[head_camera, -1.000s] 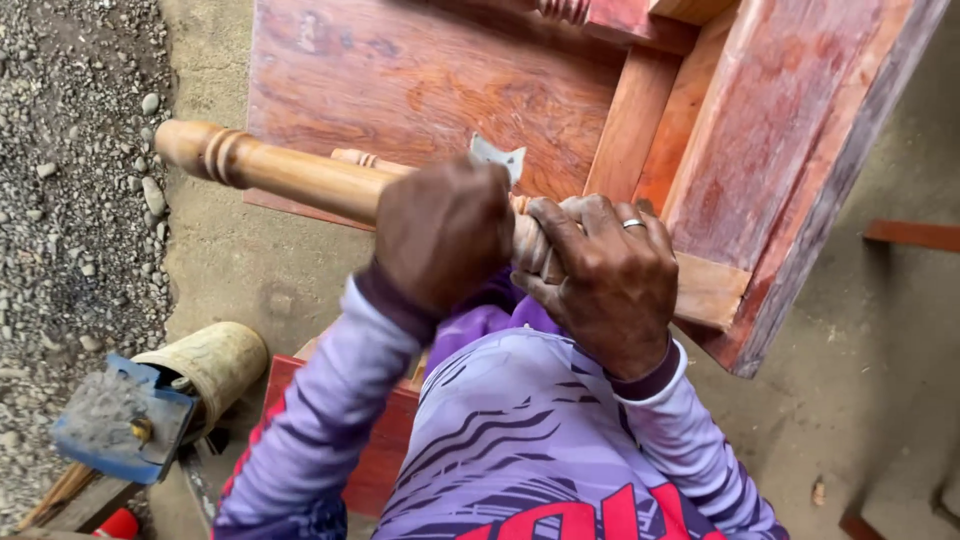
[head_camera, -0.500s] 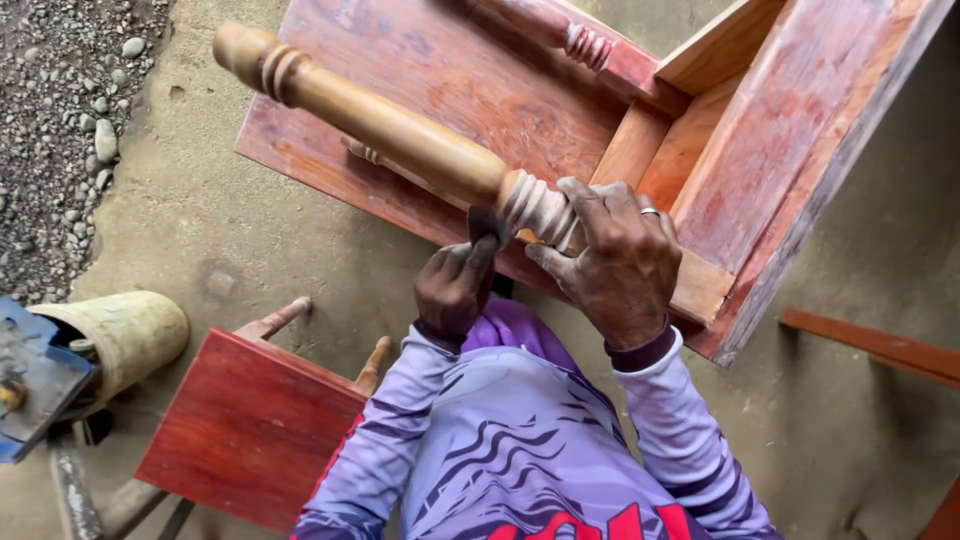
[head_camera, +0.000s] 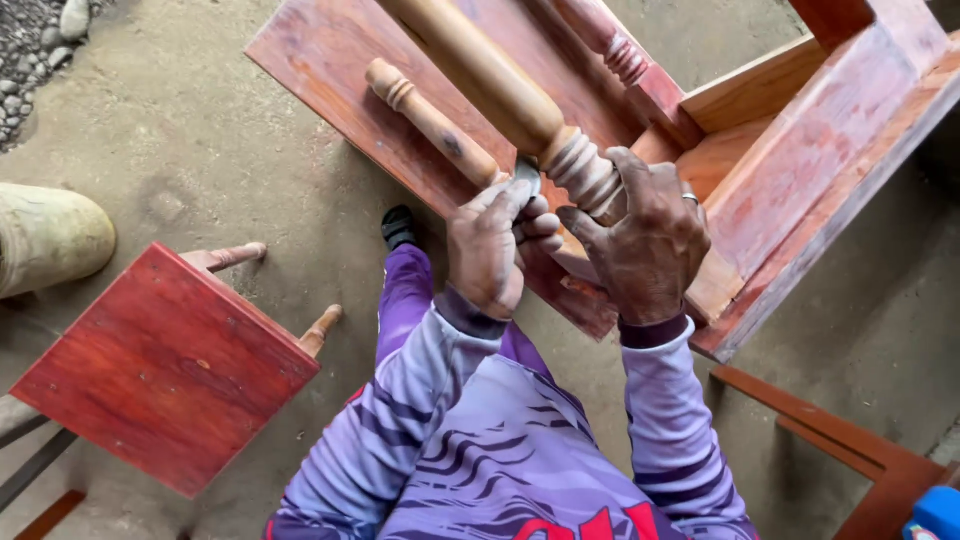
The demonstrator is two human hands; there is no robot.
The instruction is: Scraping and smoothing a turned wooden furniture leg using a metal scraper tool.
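Head view, looking straight down.

Right hand [head_camera: 648, 238]: wearing a ring, wrapping closed around the ringed lower end of a pale turned table leg [head_camera: 500, 85], fingers curling over the carved beads. The leg is standing up toward the camera from a corner of an overturned reddish table [head_camera: 840, 130] that is lying on the concrete floor [head_camera: 200, 170].

Left hand [head_camera: 492, 245]: pinching narrow around a small grey metal scraper [head_camera: 527, 172], whose edge is touching the leg just above the beads. Fingertips of the two hands are sitting just beside each other.

Second table leg [head_camera: 430, 118]: thinner, pale, rising from the tabletop just left of the held leg. A third, red-stained leg [head_camera: 610, 45] is showing behind it.

Stool [head_camera: 160, 365]: red square seat, pale legs poking out, standing to the person's left, well apart from the table.

Log [head_camera: 45, 238]: pale, rounded, lying at the left edge beside the stool.

Sleeves [head_camera: 400, 420]: purple striped, covering both arms.

Gravel [head_camera: 35, 50]: lying in the top left corner.
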